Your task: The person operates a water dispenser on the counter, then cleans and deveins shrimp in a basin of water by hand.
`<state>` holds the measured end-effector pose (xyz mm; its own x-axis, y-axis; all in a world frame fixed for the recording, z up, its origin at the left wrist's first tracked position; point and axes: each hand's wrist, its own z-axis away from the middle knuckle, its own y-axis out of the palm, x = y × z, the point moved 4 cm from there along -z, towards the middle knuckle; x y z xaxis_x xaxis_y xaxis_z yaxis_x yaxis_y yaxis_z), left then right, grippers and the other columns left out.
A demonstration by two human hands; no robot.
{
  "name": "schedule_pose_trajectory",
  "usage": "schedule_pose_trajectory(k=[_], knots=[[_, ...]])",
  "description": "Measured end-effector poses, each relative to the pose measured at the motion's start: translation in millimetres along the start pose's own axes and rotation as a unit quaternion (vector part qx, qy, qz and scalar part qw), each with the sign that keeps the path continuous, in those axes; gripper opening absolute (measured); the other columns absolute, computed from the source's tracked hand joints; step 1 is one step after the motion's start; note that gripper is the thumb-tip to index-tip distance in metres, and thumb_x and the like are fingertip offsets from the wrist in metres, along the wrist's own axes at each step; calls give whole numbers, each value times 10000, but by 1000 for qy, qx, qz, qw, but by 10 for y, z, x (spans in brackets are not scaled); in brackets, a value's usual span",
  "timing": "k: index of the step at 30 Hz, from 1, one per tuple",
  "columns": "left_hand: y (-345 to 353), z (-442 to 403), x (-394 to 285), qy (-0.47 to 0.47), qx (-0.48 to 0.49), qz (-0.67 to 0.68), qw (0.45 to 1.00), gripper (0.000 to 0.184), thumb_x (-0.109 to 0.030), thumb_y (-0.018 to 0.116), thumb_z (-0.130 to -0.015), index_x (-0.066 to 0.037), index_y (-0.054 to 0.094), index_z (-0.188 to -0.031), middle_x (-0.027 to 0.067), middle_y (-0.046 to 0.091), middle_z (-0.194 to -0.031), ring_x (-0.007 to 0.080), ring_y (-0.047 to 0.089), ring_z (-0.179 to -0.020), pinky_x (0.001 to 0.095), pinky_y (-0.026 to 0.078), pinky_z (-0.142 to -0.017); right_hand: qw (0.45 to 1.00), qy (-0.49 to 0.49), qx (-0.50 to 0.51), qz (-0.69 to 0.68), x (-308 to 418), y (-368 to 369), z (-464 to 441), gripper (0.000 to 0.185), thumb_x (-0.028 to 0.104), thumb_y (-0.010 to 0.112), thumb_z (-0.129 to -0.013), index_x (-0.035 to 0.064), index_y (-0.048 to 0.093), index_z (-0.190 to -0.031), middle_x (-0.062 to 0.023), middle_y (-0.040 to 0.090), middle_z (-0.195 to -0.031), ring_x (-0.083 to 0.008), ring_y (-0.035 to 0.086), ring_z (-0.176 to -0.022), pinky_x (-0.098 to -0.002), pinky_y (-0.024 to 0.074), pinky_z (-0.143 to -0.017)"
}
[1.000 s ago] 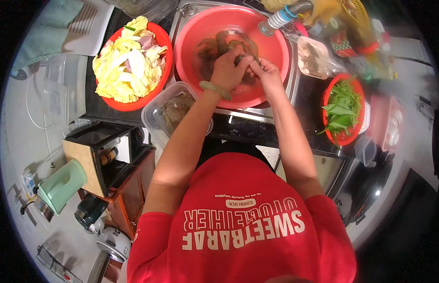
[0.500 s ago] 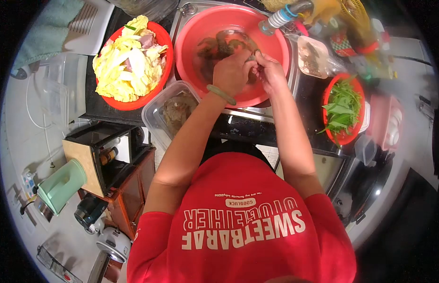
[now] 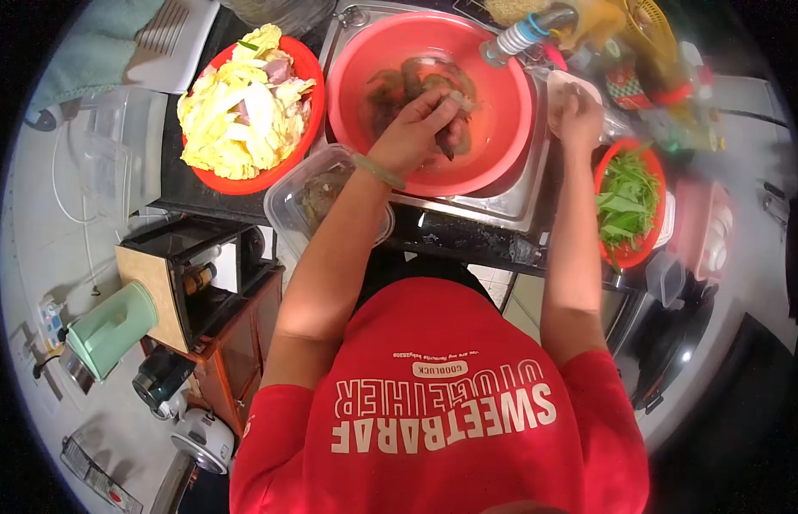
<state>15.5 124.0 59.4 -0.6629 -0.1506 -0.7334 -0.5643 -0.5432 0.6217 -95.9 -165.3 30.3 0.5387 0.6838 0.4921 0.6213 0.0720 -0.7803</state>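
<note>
Over the pink basin (image 3: 493,163) in the sink, my left hand (image 3: 420,133) is closed round a dark shrimp-like piece (image 3: 445,146), whose pointed end hangs below the fingers. More dark shrimp-like pieces (image 3: 412,77) lie in water in the basin. My right hand (image 3: 579,120) is at the white tray (image 3: 560,86) right of the sink, its fingers bent over it; whether they hold anything is too small to tell. Left of the basin, below my left wrist, a clear plastic container (image 3: 288,193) holds greyish pieces, partly hidden by my forearm.
A red bowl (image 3: 212,176) of yellow leaves stands at the left. Another red bowl (image 3: 643,254) with green leaves is at the right. The tap (image 3: 523,36) reaches over the basin's upper right. Bottles and bags crowd the upper right corner.
My right hand has left the basin and moved right to the white tray. My left hand stays over the basin with the piece in it. The view has shifted slightly.
</note>
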Motion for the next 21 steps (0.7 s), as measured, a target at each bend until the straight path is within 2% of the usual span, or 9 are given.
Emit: schedule_pose_trajectory(k=[4,6,7,11,14,16,18,20,21], knots=[[96,28,-55,29,69,3,997,166,-196,485,-960,-67,534,-1050,-20,520,-795,63,497,-704,228,451,-674,970,-86,-81,211,13,-78,29,266,189,610,-832,13,651,-1027,-204,632,-935,-350,587,-954,-393,449,-867],[86,22,-46,23,68,-33,997,164,-167,458,-971,-67,530,-1078,-15,525,-818,73,499,-731,238,463,-715,990,-125,61,-7,343,-134,77,208,191,591,-852,29,681,-946,-172,641,-915,-316,603,-929,-387,449,-869],[60,-6,-28,52,65,-93,992,176,-170,471,-966,-63,538,-1088,-14,534,-821,73,511,-745,237,470,-700,979,16,129,-158,573,-176,203,186,175,582,-860,29,693,-888,-148,648,-917,-297,618,-875,-389,451,-870],[-72,-62,1,51,-19,-164,985,196,-206,527,-936,-34,585,-1008,-14,558,-747,72,515,-631,231,449,-580,960,-14,159,-228,1051,-44,514,181,155,563,-865,27,659,-949,-155,662,-897,-287,641,-840,-392,478,-826],[23,262,-393,71,-136,-150,977,228,-228,536,-931,-19,601,-994,-14,574,-715,85,516,-583,237,440,-532,948,10,249,-200,1062,317,693,245,151,542,-857,26,608,-1058,-170,660,-933,-305,642,-881,-401,486,-815],[-17,565,-628,39,-139,-262,954,216,-199,542,-926,-11,615,-1002,-5,568,-749,90,525,-637,242,456,-603,880,-41,470,55,1042,644,885,296,67,574,-851,57,563,-1146,-150,636,-1078,-287,617,-983,-373,468,-868],[-240,863,-688,3,-138,-369,919,206,-169,547,-921,-3,629,-1011,4,563,-783,95,534,-691,248,471,-674,861,-73,501,56,832,1046,1109,328,106,585,-845,73,557,-1170,-162,611,-1130,-308,598,-1022,-394,464,-878],[-485,1090,-542,-6,-73,-589,804,222,-105,589,-871,16,627,-1053,52,612,-829,122,569,-723,269,474,-680,841,-103,529,55,733,1294,1343,361,144,597,-839,89,552,-1193,-175,585,-1181,-329,579,-1060,-415,461,-888],[-469,1183,-495,-8,-76,-590,804,222,-105,589,-871,16,627,-1053,52,612,-829,122,569,-723,269,474,-680,849,-136,495,124,742,1353,1420,401,179,598,-832,96,543,-1220,-177,557,-1219,-326,559,-1095,-414,457,-900]])
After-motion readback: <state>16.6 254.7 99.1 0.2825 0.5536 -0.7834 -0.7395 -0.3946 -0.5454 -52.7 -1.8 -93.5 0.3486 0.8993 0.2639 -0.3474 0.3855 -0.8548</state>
